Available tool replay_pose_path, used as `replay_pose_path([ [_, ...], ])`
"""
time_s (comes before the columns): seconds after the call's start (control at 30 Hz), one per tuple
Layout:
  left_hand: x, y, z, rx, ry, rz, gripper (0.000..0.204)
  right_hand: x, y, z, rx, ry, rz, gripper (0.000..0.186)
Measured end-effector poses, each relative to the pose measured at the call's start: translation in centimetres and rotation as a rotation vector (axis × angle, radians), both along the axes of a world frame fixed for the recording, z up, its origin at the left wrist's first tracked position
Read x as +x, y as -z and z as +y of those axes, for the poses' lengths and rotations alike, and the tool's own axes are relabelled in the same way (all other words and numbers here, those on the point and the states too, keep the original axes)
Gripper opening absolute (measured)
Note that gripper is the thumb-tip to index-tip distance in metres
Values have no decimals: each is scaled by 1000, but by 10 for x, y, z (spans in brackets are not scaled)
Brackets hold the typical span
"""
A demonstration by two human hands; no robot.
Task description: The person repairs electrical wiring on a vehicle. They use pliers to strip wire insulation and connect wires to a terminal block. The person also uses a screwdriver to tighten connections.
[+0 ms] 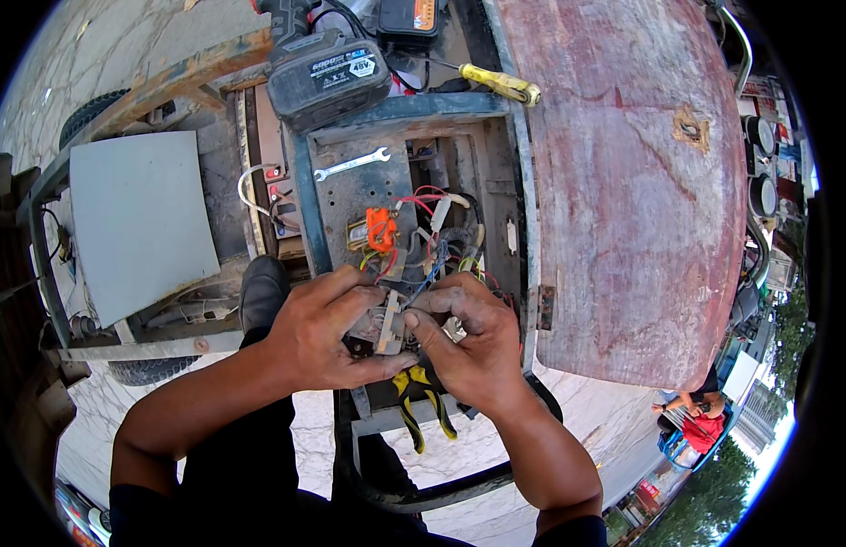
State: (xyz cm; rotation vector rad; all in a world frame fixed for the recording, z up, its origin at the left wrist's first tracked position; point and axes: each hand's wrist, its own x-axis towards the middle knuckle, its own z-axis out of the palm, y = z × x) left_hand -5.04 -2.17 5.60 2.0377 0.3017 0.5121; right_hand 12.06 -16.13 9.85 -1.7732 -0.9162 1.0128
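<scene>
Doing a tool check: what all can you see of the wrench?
The wrench is slim, silver and metallic-looking, with an open end at each tip. It lies flat on the dusty grey plate inside the blue frame, slanting up to the right in the view, above the orange part. Apart from the plate, nothing visibly touches it.

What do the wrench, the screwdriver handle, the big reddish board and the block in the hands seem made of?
Wrench: probably steel, smooth and silvery-bright.
Screwdriver handle: likely plastic, yellow with a glossy highlight.
Reddish board: seemingly wood with worn paint; the ragged hole shows tan.
Grey block: perhaps metal or hard plastic, dull; partly covered, so unclear.
</scene>
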Motion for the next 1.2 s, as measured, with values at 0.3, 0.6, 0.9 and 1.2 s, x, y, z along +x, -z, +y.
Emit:
replay_pose_path([
  [0.3, -2, 4, -1, 4, -15, -1, 71, -5, 0, 0, -73, 120, 331, 17],
  [0.6, 0, 0, 0, -4, -23, -9, 69, -4, 0, 2, 37, 39, 0, 11],
  [0.9, 2, 0, 0, 19, -28, -28, 69, -5, -3, 1, -96, 137, 346, 15],
  [1.2, 2, -2, 0, 13, -39, -32, 68, -1, -8, 5, 99, -11, -136, 17],
])
